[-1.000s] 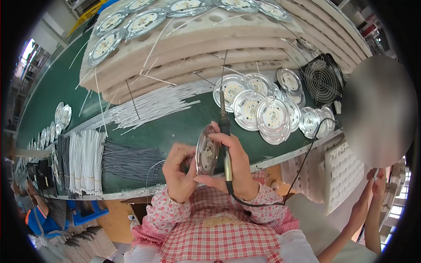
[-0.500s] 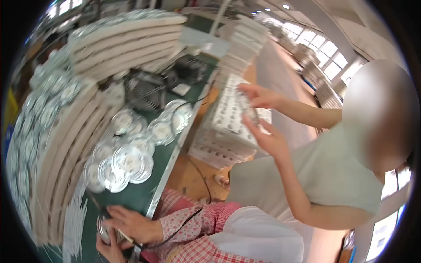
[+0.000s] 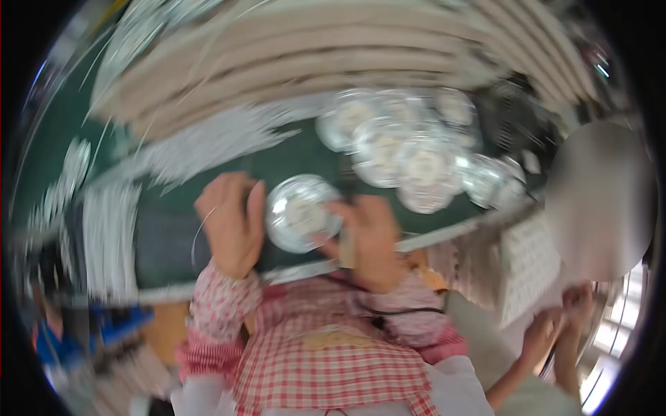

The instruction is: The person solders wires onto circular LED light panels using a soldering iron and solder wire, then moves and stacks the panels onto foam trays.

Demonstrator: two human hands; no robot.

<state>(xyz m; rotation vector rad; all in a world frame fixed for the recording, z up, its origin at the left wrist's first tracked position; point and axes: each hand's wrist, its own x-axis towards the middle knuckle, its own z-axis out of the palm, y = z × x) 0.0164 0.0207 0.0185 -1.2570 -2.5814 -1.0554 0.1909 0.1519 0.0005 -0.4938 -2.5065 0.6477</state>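
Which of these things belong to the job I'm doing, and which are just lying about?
Seem to belong:
shiny disc at your right hand
corded tool in that hand
probably piled discs and white wires

Probably lying about:
dark fan-like unit, upper right
blurred blue object, lower left

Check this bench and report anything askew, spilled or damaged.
The loose white wires lie splayed, with uneven ends, unlike the tidier white bundle at left. Nothing looks spilled; the disc by the right hand is too blurred to judge damage.
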